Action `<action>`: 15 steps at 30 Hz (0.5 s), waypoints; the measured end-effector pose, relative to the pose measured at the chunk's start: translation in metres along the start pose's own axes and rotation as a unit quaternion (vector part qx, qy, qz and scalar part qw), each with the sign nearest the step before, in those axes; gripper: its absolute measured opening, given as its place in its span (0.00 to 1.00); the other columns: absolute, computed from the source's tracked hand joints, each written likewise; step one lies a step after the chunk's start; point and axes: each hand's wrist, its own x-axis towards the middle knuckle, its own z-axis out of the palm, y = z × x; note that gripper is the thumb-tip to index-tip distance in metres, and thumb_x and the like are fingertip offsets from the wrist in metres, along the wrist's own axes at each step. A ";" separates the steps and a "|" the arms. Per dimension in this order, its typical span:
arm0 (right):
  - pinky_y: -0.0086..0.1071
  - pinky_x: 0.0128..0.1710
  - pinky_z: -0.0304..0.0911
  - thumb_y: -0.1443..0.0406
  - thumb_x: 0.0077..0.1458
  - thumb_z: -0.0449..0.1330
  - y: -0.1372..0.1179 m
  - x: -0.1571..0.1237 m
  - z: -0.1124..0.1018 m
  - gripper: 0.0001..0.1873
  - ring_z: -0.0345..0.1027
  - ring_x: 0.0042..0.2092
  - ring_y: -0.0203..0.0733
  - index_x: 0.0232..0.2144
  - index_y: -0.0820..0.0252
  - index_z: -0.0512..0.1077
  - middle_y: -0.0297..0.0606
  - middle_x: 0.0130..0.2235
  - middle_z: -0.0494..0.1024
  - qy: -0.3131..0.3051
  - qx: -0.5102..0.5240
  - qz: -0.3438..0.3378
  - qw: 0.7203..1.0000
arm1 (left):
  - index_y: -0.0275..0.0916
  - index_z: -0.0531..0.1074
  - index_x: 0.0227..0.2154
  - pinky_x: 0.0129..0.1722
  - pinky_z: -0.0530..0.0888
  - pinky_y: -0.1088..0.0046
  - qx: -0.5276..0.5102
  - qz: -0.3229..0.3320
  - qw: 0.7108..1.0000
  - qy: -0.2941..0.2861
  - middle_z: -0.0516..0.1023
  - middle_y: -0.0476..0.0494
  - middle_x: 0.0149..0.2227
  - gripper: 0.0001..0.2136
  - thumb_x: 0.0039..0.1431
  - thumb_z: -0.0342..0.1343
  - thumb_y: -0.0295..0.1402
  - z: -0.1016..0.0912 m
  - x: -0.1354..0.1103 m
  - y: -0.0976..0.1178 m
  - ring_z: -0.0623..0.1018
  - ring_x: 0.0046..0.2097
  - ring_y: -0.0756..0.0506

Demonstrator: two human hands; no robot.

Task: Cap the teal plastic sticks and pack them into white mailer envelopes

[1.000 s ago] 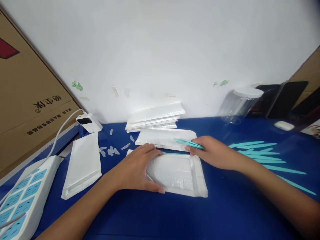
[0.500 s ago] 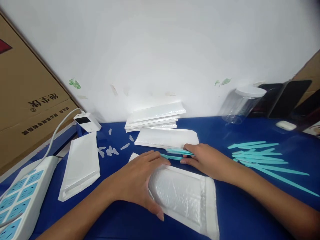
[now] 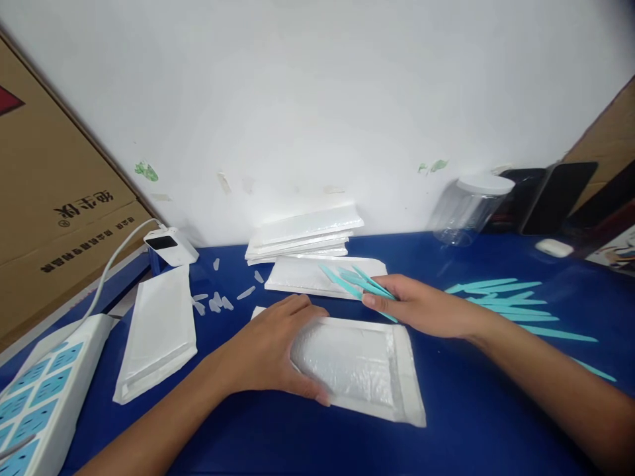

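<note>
My left hand (image 3: 270, 347) lies flat with fingers spread on the left part of a white bubble mailer (image 3: 367, 367) on the blue table (image 3: 446, 423). My right hand (image 3: 421, 307) pinches a small bunch of teal plastic sticks (image 3: 354, 281) just above the mailer's far edge. The sticks fan out to the left over another white mailer (image 3: 307, 274). A loose pile of teal sticks (image 3: 510, 304) lies to the right of my right wrist.
A stack of white mailers (image 3: 302, 235) stands against the white wall. One more mailer (image 3: 161, 327) lies at the left beside a power strip (image 3: 44, 383) and charger (image 3: 169, 244). Small clear caps (image 3: 215, 301), a clear jar (image 3: 469, 208), phones (image 3: 555, 195) and a cardboard box (image 3: 54, 198) surround the work area.
My right hand has lifted the teal sticks off the table and fanned them. The mailer under my left hand has turned back a little toward the wall.
</note>
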 end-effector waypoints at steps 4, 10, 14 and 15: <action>0.31 0.32 0.58 0.37 0.64 0.57 -0.002 -0.002 -0.001 0.28 0.58 0.33 0.38 0.35 0.55 0.71 0.32 0.33 0.67 0.002 0.033 0.026 0.999 | 0.45 0.67 0.68 0.64 0.69 0.47 0.034 0.013 0.999 0.009 0.73 0.33 0.62 0.51 0.42 0.73 0.62 0.001 0.000 -0.002 0.71 0.64 0.25; 0.30 0.28 0.53 0.41 0.67 0.57 -0.005 -0.002 -0.005 0.26 0.50 0.28 0.34 0.36 0.57 0.70 0.34 0.37 0.75 -0.043 0.153 0.049 0.986 | 0.44 0.67 0.69 0.65 0.68 0.46 0.041 0.034 0.999 0.004 0.72 0.33 0.64 0.54 0.41 0.72 0.64 0.000 -0.001 -0.003 0.70 0.65 0.25; 0.30 0.25 0.45 0.41 0.65 0.60 0.000 0.001 -0.005 0.25 0.47 0.26 0.33 0.35 0.55 0.65 0.29 0.29 0.71 -0.051 0.188 0.040 0.980 | 0.43 0.68 0.68 0.65 0.69 0.45 0.045 0.034 0.998 -0.004 0.72 0.33 0.63 0.54 0.40 0.72 0.64 -0.003 -0.001 -0.001 0.71 0.64 0.25; 0.30 0.25 0.45 0.41 0.65 0.60 0.002 0.002 -0.004 0.25 0.47 0.26 0.33 0.35 0.55 0.65 0.28 0.28 0.68 -0.043 0.185 0.040 0.981 | 0.42 0.67 0.69 0.65 0.69 0.44 0.048 0.035 0.998 -0.011 0.72 0.32 0.63 0.55 0.39 0.72 0.65 -0.003 -0.001 -0.001 0.70 0.65 0.25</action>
